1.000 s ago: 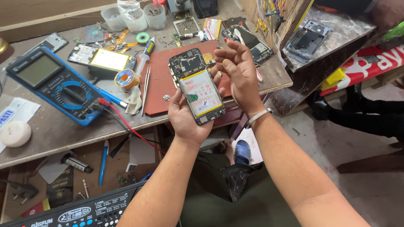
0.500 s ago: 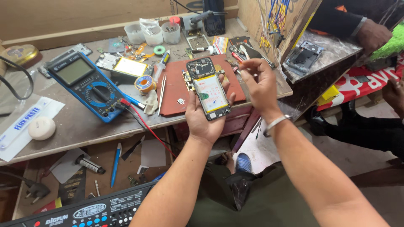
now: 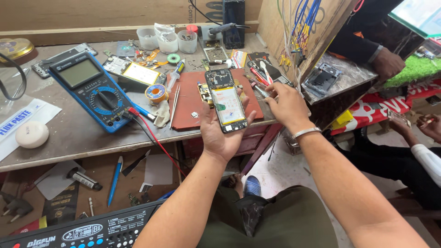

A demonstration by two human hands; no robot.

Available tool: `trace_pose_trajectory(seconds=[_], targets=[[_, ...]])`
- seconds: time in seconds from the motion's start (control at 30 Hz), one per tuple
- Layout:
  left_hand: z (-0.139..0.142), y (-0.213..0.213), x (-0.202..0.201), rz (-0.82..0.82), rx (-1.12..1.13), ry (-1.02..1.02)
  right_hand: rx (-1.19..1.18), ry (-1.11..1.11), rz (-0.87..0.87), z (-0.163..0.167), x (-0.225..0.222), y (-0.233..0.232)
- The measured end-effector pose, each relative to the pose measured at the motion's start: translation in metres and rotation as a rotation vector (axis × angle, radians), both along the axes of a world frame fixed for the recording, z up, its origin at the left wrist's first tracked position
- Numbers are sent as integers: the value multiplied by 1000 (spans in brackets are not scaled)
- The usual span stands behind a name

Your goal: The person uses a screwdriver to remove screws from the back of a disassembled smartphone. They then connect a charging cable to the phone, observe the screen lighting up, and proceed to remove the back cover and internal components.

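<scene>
My left hand holds an opened phone upright over the bench edge, its back cover off, showing the battery and dark circuit board. My right hand has left the phone and reaches to the right end of the red work mat, fingers spread near a cluster of small tools with red and white handles. I cannot tell whether its fingertips touch one. A metal bangle sits on that wrist.
A blue multimeter with red and black leads lies left. Another opened phone, solder reel, tweezers and plastic cups crowd the bench. A toy keyboard lies below. Other people's hands are at right.
My right hand has let go of the phone's top edge and moved right toward the tools. The left hand still holds the phone, now lower and nearer the bench edge.
</scene>
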State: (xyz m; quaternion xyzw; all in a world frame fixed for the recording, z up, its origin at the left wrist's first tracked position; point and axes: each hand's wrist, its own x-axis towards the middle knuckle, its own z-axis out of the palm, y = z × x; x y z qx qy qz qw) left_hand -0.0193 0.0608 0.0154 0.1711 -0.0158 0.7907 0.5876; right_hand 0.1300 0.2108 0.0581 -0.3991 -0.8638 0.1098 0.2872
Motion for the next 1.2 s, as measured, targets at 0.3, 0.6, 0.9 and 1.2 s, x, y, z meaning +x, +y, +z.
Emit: trace_pose_trajectory(seconds=[0.3, 0.6, 0.9, 1.2], targets=[[-1, 2, 3, -22, 4, -52, -591, 1207, 306, -12, 8, -46], [-9, 5, 1, -48, 46, -91, -858, 1466, 657, -39, -14, -113], [-8, 5, 0, -80, 43, -99, -428, 1127, 487, -26, -22, -125], [-8, 5, -1, -100, 22, -114, -338, 1063, 441, -29, -29, -124]])
